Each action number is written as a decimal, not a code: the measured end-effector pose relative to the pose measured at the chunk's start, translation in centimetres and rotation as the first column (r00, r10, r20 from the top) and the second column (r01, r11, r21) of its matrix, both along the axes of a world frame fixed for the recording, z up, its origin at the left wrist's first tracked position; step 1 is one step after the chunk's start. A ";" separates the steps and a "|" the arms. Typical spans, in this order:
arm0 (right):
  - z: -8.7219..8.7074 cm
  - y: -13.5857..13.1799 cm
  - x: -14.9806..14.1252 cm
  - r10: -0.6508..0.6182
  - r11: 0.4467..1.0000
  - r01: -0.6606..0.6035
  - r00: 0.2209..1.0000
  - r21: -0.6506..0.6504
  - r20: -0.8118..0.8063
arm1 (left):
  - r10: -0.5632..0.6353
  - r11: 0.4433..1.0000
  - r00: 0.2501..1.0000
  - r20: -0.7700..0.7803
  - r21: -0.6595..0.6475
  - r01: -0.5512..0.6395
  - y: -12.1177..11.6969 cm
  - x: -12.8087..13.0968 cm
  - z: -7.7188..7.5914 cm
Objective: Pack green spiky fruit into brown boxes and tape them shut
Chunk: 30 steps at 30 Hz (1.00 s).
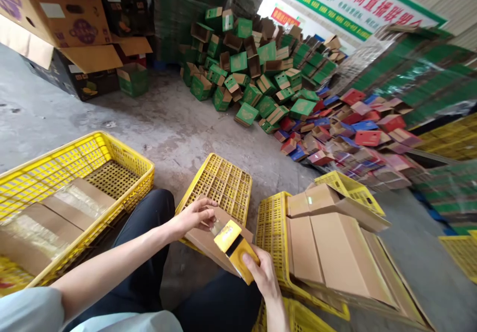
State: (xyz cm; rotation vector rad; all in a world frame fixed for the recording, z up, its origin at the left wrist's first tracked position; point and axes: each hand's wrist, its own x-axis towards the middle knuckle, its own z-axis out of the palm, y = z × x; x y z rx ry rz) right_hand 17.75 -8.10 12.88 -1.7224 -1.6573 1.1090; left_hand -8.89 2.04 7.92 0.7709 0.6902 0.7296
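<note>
My right hand (264, 272) is wrapped round a yellow tape dispenser (242, 258) with a black band across it. From its front end a short piece of clear tape (216, 226) sticks out. My left hand (197, 216) has its fingertips pinched at the loose end of that tape. Below both hands is a brown cardboard box (212, 250), partly hidden by the dispenser and my hands. It rests against a yellow plastic crate (223, 183) standing between my knees.
On my left a long yellow crate (128, 185) holds taped cardboard boxes (74, 203). To the right, flat folded cartons (345, 252) fill another yellow crate (274, 222). Heaps of green boxes (266, 106) and red and blue boxes (367, 137) lie farther off, beside large cartons (80, 24).
</note>
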 end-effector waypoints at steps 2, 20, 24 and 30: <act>-0.1 -0.1 0.0 -0.003 1.000 0.003 1.000 0.004 -0.005 | 0.004 0.999 1.000 -0.030 0.036 -0.003 0.0 0.2 -0.2; 1.6 1.4 -1.8 0.096 0.993 -0.086 0.987 -0.078 0.128 | -0.062 0.996 0.997 0.035 -0.061 0.064 -0.7 -0.1 -1.6; 1.3 2.6 -2.4 0.131 0.987 -0.115 0.981 -0.117 0.143 | -0.017 0.992 1.000 -0.007 -0.123 0.016 -0.2 -0.8 -2.7; 1.6 4.9 -3.9 0.188 0.961 -0.159 0.976 -0.227 0.112 | -0.019 0.986 0.999 -0.042 -0.166 0.011 0.9 -2.7 -4.0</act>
